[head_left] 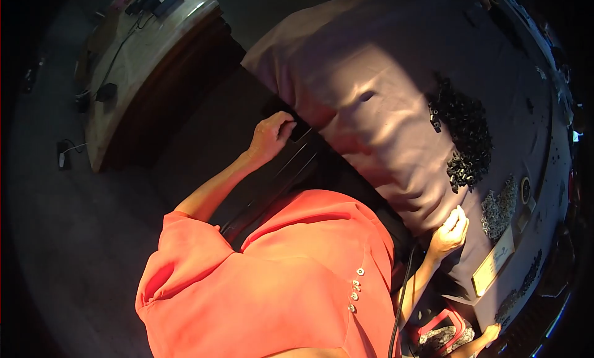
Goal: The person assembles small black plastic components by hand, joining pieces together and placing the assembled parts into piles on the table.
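Observation:
My left hand (272,136) is raised beside the dark edge of the cloth-covered table, its fingers curled in near a dark object (299,130). Whatever its fingertips may hold is hidden. My right hand (450,235) is at the near side of the table, over the brownish cloth (383,79), thumb and fingers pressed together. Anything between them is too small to name. Beyond it lies a heap of small black tube-like pieces (464,129). A pile of small silvery metal pieces (499,208) lies to its right.
A yellowish card (493,266) and a round object (525,189) lie near the silvery pile. Another person's hand (492,333) rests at lower right, by a red-framed seat (455,324). A wooden table (148,61) with cables and black devices stands at left.

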